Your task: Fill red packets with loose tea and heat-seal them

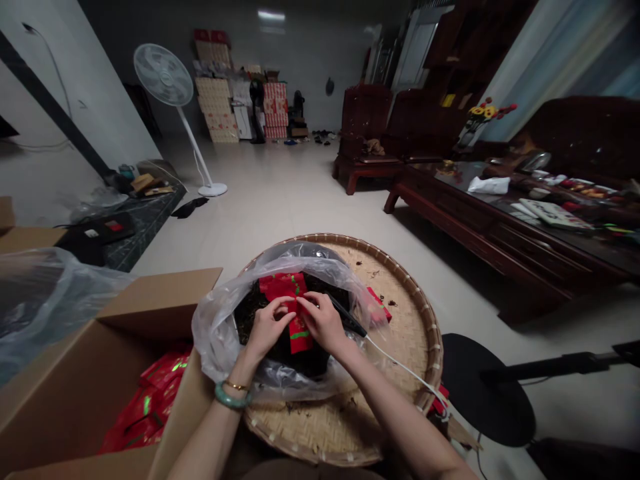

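My left hand (pixel 267 327) and my right hand (pixel 323 321) meet over a clear plastic bag (pixel 220 320) full of dark loose tea leaves (pixel 247 310). Both pinch a small red packet (pixel 299 327) with green marks, held upright between the fingertips. More red packets (pixel 280 285) lie on the tea behind it. The bag rests on a round woven bamboo tray (pixel 400 333). A green bangle is on my left wrist.
An open cardboard box (pixel 75 373) at the left holds several red packets (pixel 150 400). A white cable (pixel 400 363) crosses the tray. A black round stool (pixel 487 393) stands at the right, a dark wooden table (pixel 500 220) beyond, a standing fan (pixel 165 77) at the back left.
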The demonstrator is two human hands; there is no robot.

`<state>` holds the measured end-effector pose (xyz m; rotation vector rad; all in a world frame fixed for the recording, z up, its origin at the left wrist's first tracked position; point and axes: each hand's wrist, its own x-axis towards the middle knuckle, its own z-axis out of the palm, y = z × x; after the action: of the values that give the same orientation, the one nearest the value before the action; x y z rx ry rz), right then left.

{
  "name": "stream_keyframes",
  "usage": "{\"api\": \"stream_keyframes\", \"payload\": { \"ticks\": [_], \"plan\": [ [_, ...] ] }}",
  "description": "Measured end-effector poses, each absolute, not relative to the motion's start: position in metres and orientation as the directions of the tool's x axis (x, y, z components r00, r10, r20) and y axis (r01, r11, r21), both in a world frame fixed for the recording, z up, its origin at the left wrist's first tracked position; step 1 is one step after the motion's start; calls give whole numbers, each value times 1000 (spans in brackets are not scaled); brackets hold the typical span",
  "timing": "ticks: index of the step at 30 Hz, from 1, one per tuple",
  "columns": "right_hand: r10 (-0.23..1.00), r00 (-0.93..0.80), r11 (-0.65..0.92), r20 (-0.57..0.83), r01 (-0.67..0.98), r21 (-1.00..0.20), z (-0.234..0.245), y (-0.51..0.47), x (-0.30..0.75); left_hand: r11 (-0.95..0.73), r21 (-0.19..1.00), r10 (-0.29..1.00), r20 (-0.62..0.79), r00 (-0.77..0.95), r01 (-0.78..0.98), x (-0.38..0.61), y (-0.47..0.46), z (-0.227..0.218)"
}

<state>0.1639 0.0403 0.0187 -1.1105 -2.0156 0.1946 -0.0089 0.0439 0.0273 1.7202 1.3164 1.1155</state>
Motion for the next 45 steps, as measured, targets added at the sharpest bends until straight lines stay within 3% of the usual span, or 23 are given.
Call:
{"api": "stream_keyframes", "payload": {
  "ticks": [16, 22, 25, 28, 32, 38, 42, 45],
  "plan": [
    [684, -347, 680, 641, 620, -390, 9, 34, 172, -150, 929, 989, 146, 37, 339, 3, 32, 22],
    [752, -307, 592, 583, 703, -393, 16, 33, 173, -202, 888, 979, 168, 116, 414, 4, 29, 21],
    [764, -370, 601, 529, 708, -371, 21, 34, 175, -234, 868, 970, 180, 161, 439, 3, 27, 19],
    [741, -392, 655, 545, 600, -460, 23, 34, 181, -206, 886, 974, 146, 172, 416, -1, 27, 15],
    [790, -222, 590, 571, 529, -610, 19, 32, 187, -159, 876, 971, 56, 232, 456, -9, 26, 4],
    [870, -230, 485, 436, 557, -674, 17, 28, 186, -212, 834, 958, 76, 275, 509, -10, 23, 2],
    [926, -182, 377, 330, 409, -831, 16, 26, 188, -14, 961, 983, -37, 178, 278, -10, 26, -2],
    [953, -256, 199, 161, 128, -972, 13, 24, 186, 182, 983, 977, -177, 121, -33, -10, 27, -8]
  ]
}}
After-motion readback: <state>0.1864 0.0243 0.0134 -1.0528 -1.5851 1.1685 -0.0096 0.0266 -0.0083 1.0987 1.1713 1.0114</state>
